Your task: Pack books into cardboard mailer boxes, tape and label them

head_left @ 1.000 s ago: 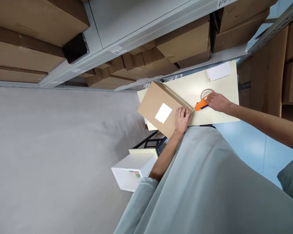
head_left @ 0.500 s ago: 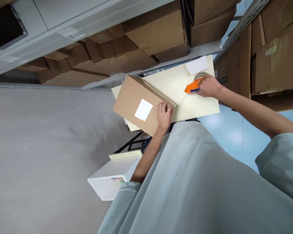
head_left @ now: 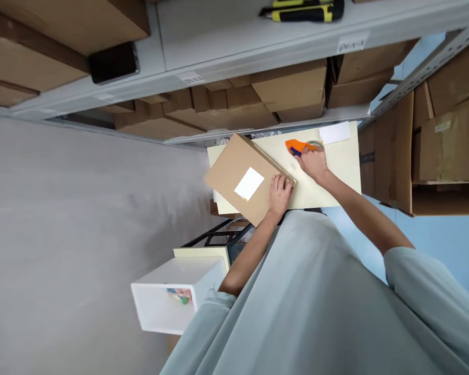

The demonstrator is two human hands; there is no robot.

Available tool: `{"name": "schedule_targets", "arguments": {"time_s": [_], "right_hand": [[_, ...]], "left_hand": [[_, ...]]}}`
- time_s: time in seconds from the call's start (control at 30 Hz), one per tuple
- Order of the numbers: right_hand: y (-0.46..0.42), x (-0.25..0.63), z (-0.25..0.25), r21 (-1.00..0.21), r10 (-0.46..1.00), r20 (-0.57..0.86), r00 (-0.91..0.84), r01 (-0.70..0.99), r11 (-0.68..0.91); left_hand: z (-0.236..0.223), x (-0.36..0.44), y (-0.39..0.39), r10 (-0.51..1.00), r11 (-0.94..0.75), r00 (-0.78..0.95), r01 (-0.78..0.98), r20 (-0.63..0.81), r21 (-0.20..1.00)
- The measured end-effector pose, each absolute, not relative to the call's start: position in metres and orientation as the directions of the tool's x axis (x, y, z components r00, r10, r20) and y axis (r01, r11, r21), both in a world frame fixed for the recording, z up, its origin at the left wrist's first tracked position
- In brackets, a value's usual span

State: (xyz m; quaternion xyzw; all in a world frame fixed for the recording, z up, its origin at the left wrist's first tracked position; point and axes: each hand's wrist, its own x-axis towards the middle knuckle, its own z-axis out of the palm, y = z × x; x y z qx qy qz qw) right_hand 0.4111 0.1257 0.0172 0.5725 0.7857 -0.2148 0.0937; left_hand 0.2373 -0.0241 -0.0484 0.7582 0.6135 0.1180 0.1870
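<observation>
A brown cardboard box (head_left: 225, 174) with a white label (head_left: 249, 184) sits at an angle on a cream tabletop (head_left: 336, 182). My left hand (head_left: 279, 195) grips it by its near right corner, fingers on the top face and thumb at the side edge. Up and to the right, my right hand (head_left: 312, 162) is closed around an orange tape dispenser (head_left: 296, 146) with a blue part and a roll of tape partly hidden behind the fingers. The dispenser's front end points left, above the tabletop and apart from the box.
White paper (head_left: 335, 133) lies at the table's far right. A grey shelf (head_left: 234, 54) of cartons spans the back, with a yellow-black cutter (head_left: 303, 11) and a dark phone-like object (head_left: 114, 62). A white bin (head_left: 164, 307) stands lower left; large cartons (head_left: 449, 140) are at right.
My right hand has brought the tape dispenser left, closer to the box. My left hand stays at the box corner. The view has shifted, showing more of the shelf and the cutter.
</observation>
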Motion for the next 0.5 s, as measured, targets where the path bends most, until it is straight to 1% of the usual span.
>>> {"name": "schedule_targets", "arguments": {"time_s": [0.07,0.1,0.2,0.27,0.33,0.4,0.43,0.5], "right_hand": [[0.141,0.405,0.034,-0.176,0.894,-0.371,-0.251,0.964,0.198],[0.149,0.403,0.044,-0.159,0.904,-0.346,-0.252,0.965,0.208],[0.166,0.392,0.082,-0.146,0.903,-0.276,-0.330,0.943,0.300],[0.170,0.381,0.110,-0.158,0.904,-0.252,-0.346,0.936,0.315],[0.173,0.369,0.136,-0.167,0.932,-0.240,-0.273,0.957,0.237],[0.181,0.356,0.159,-0.197,0.953,-0.193,-0.233,0.961,0.195],[0.188,0.349,0.170,-0.222,0.960,-0.152,-0.235,0.955,0.199],[0.208,0.334,0.193,-0.278,0.955,-0.047,-0.293,0.922,0.269]], "left_hand": [[-0.046,0.238,-0.028,0.967,-0.211,0.253,0.868,-0.035,0.449],[-0.043,0.238,-0.030,0.960,-0.234,0.277,0.853,-0.025,0.466],[-0.027,0.238,-0.030,0.949,-0.286,0.312,0.795,0.044,0.536],[-0.010,0.237,-0.017,0.962,-0.272,0.237,0.756,0.138,0.596],[0.015,0.236,0.012,0.962,-0.231,0.078,0.741,0.261,0.631],[0.048,0.230,0.052,0.923,-0.237,-0.030,0.741,0.385,0.628],[0.068,0.226,0.075,0.896,-0.254,-0.061,0.742,0.439,0.621],[0.108,0.214,0.119,0.849,-0.300,-0.081,0.740,0.522,0.603]]}}
